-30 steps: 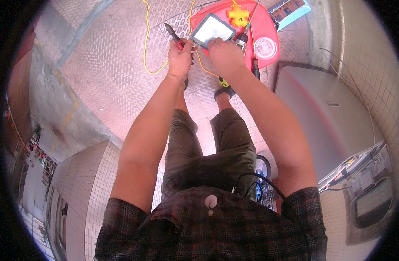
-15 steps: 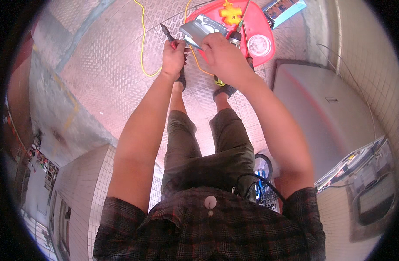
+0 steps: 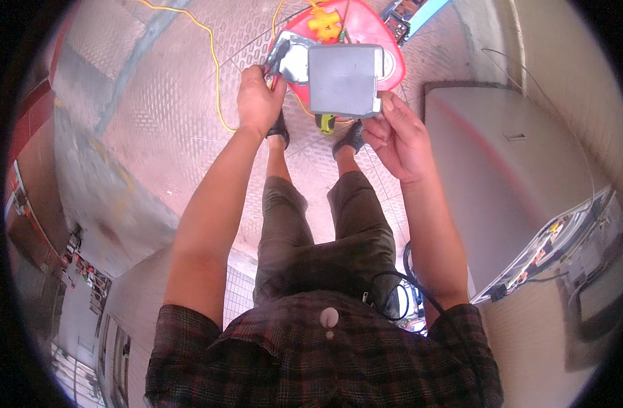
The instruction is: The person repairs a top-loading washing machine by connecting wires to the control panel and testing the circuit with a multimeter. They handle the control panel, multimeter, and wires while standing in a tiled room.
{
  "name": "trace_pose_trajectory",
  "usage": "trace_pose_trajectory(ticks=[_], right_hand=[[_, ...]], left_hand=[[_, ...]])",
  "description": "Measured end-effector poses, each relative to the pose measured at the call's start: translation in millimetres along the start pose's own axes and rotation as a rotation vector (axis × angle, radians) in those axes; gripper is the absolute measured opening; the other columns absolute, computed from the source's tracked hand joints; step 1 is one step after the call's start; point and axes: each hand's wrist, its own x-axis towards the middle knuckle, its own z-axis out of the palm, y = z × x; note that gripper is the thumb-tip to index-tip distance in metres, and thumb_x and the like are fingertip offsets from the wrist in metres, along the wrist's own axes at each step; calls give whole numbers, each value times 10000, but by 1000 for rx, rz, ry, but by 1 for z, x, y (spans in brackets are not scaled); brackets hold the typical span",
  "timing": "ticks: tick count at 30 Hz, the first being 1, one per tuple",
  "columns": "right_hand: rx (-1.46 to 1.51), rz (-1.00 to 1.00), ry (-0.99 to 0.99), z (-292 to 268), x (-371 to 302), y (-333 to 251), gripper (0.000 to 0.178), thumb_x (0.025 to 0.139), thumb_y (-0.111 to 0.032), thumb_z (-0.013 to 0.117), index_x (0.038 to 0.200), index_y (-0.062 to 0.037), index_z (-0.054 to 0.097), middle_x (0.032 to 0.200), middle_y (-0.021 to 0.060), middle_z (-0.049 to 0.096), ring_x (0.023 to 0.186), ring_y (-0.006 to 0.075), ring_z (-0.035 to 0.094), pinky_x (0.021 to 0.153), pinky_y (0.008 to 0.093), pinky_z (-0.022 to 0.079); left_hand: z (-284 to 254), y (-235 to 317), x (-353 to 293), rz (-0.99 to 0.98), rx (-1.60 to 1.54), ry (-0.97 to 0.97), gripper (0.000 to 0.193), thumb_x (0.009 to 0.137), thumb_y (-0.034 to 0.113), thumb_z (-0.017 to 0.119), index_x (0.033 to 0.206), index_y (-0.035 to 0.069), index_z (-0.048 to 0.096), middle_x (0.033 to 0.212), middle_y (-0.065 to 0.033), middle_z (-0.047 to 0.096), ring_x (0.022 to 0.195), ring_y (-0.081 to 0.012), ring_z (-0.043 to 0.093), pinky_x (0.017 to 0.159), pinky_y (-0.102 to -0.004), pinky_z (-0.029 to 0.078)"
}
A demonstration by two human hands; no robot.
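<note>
My left hand (image 3: 260, 100) is closed around dark-jawed pliers (image 3: 277, 58), beside a shiny silver metal piece (image 3: 296, 62). A flat grey rectangular panel (image 3: 344, 78) is right of that piece; I cannot tell whether the two are joined. My right hand (image 3: 401, 132) pinches the panel at its lower right corner, thumb and fingers at the edge. Both are over a red plastic surface (image 3: 366, 27). Below the panel shows the yellow-green end of a power tool (image 3: 325, 124); the rest of it is hidden.
A yellow star-shaped block (image 3: 325, 24) with an orange cord lies on the red surface. A yellow cable (image 3: 213, 54) runs across the textured floor tiles at left. A blue-edged tray of parts (image 3: 406, 19) is at the far right. A large grey casing (image 3: 508, 149) stands on my right.
My right hand has moved down and right and now holds the grey panel broadside by its corner. My left hand, with the pliers, has shifted slightly left. The view has shifted a little.
</note>
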Motion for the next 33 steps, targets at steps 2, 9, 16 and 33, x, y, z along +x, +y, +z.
trace_pose_trajectory(ticks=[2, 9, 16, 33], right_hand=[[91, -6, 9, -6, -13, -5, 187, 1063, -201, 540, 1169, -47, 551, 882, -26, 453, 715, 71, 407, 584, 213, 347], [244, -65, -58, -19, -47, -19, 172, 1069, -190, 523, 1152, -43, 556, 895, -24, 462, 710, 63, 408, 587, 199, 368], [298, -51, -48, -37, -68, -19, 189, 1045, -232, 581, 1188, -112, 609, 903, -32, 506, 715, 85, 420, 597, 219, 357], [194, -264, -131, -17, -282, -49, 207, 1052, -252, 584, 1177, -88, 608, 911, -22, 545, 756, 94, 486, 623, 237, 377]], left_hand=[[3, 8, 1, 92, 94, -33, 423, 859, 283, 747, 1132, -14, 619, 1093, -227, 622, 1051, -405, 621, 923, -479, 510], [10, 22, 15, 186, 446, -90, 447, 859, 361, 745, 1169, 51, 654, 1137, -153, 654, 1118, -346, 607, 947, -496, 475], [4, 32, 14, 285, 547, -120, 475, 864, 301, 742, 1261, 72, 622, 1189, -136, 665, 1170, -340, 591, 950, -513, 488], [-109, 284, -166, -180, -1173, -1074, 474, 1034, 171, 558, 1477, 63, 426, 1409, -87, 588, 1299, -231, 576, 1103, -443, 461]])
